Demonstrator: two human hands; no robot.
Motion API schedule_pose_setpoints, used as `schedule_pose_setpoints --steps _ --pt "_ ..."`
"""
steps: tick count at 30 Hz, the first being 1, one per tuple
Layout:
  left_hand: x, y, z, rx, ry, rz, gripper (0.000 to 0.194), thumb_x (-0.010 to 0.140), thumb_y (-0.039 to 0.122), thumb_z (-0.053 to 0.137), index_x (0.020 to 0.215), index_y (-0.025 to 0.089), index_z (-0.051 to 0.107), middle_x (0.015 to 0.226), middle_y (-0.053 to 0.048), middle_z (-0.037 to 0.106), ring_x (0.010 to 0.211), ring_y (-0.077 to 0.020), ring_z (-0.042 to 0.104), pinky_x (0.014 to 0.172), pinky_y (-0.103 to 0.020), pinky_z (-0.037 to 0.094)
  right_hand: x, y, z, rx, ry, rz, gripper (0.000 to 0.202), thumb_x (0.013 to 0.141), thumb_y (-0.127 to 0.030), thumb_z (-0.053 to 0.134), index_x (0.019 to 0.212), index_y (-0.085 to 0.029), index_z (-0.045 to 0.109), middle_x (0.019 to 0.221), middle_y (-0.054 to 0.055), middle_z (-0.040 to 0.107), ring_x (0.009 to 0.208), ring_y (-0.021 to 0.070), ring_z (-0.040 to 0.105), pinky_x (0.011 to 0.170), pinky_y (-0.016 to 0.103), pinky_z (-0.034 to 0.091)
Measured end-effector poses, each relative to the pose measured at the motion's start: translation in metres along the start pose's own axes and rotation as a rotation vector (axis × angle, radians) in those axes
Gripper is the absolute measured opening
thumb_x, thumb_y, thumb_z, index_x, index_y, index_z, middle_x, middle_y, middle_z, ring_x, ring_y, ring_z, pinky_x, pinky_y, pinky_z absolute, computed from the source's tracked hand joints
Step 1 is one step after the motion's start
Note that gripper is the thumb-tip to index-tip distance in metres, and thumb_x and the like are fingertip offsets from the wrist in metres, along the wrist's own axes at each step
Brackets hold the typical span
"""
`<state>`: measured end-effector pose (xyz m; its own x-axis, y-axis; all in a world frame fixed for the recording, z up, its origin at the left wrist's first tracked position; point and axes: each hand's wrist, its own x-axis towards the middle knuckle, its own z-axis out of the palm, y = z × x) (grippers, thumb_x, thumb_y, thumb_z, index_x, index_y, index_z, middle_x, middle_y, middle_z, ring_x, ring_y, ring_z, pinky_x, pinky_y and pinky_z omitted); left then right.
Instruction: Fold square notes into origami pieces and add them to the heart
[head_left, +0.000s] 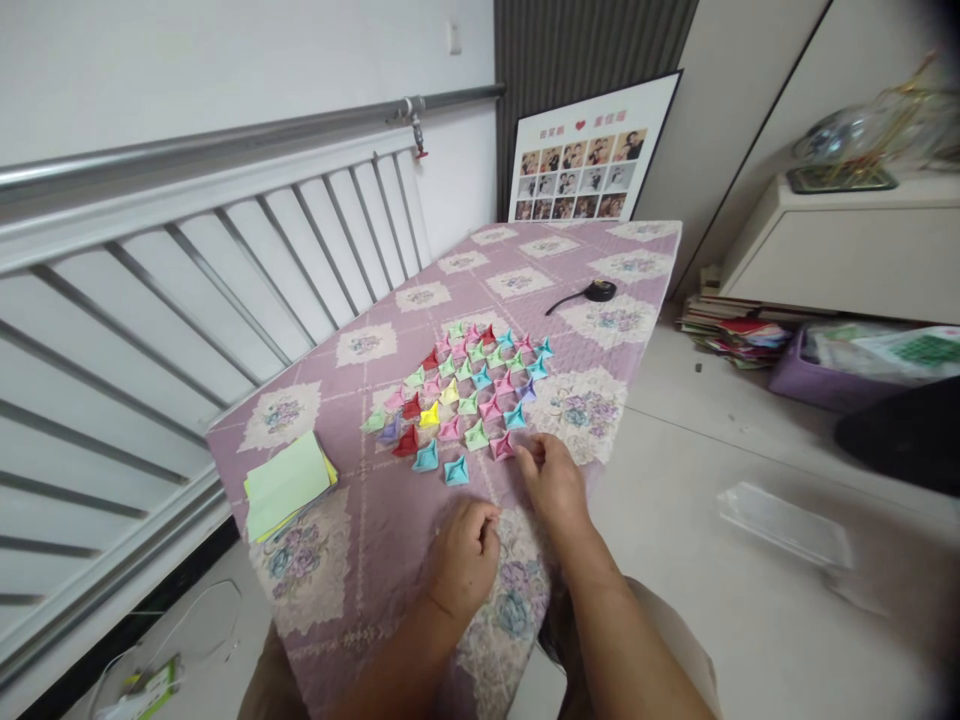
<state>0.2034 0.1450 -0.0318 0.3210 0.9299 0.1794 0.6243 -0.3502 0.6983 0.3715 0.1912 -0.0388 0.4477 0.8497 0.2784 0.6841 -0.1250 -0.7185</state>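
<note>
Many small folded paper pieces in pink, green, red, blue, yellow and purple stand in slanting rows on the tablecloth (517, 283). Each has pointed corners and a hollow middle. At the near right of the group, my right hand (553, 485) is closed, its thumb and fingertips at the corner of a pink folded paper piece (502, 447). My left hand (466, 545) rests in a loose fist on the cloth, with nothing visible in it. Beyond it, a blue folded paper piece (456, 470) sits nearest. A stack of green and yellow paper sheets (292, 485) lies at the left edge.
A black tape measure (600, 290) with a strap lies toward the far right of the table. Along the left runs a white radiator (300, 230). A photo board (585, 165) leans behind the table. On the right are a purple bin (817, 375) and a clear plastic box (784, 525).
</note>
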Motion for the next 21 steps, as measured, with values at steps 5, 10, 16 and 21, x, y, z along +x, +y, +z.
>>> schedule_pose_setpoints --steps 5,10,16,21 --pt "0.0 0.002 -0.001 0.005 -0.001 0.001 0.023 0.081 0.009 0.045 0.092 0.022 0.06 0.092 -0.002 0.065 0.089 -0.0169 0.059 0.08 -0.029 0.045 -0.002 0.003 0.001 0.072 0.024 0.008 0.035 0.083 -0.042 0.047 0.102 -0.015 0.057 0.089 0.008 0.064 0.078 0.0195 0.058 0.074 0.032 0.043" --pt "0.0 0.001 -0.003 -0.011 0.007 -0.005 0.022 0.08 0.009 0.047 0.092 0.022 0.061 0.09 -0.001 0.066 0.087 -0.016 0.06 0.08 -0.028 0.045 -0.008 0.002 -0.002 0.14 0.061 0.032 0.033 0.083 -0.042 0.045 0.098 -0.015 0.057 0.086 0.007 0.063 0.077 0.0192 0.057 0.075 0.032 0.045" --pt "-0.009 0.007 -0.009 -0.238 -0.035 -0.068 0.022 0.079 0.009 0.047 0.091 0.02 0.061 0.089 -0.001 0.066 0.086 -0.0146 0.06 0.081 -0.028 0.046 -0.034 -0.002 -0.006 0.098 0.041 -0.045 0.029 0.085 -0.037 0.041 0.096 -0.016 0.058 0.088 0.007 0.064 0.08 0.0191 0.058 0.077 0.032 0.045" --pt "-0.051 0.025 -0.045 -0.63 -0.384 -0.132 0.02 0.082 0.021 0.048 0.098 0.021 0.061 0.095 -0.004 0.064 0.089 -0.0166 0.06 0.081 -0.03 0.049 -0.055 -0.011 -0.011 0.03 -0.019 -0.167 0.02 0.083 -0.028 0.045 0.086 -0.017 0.062 0.084 0.006 0.064 0.082 0.0193 0.058 0.079 0.032 0.042"
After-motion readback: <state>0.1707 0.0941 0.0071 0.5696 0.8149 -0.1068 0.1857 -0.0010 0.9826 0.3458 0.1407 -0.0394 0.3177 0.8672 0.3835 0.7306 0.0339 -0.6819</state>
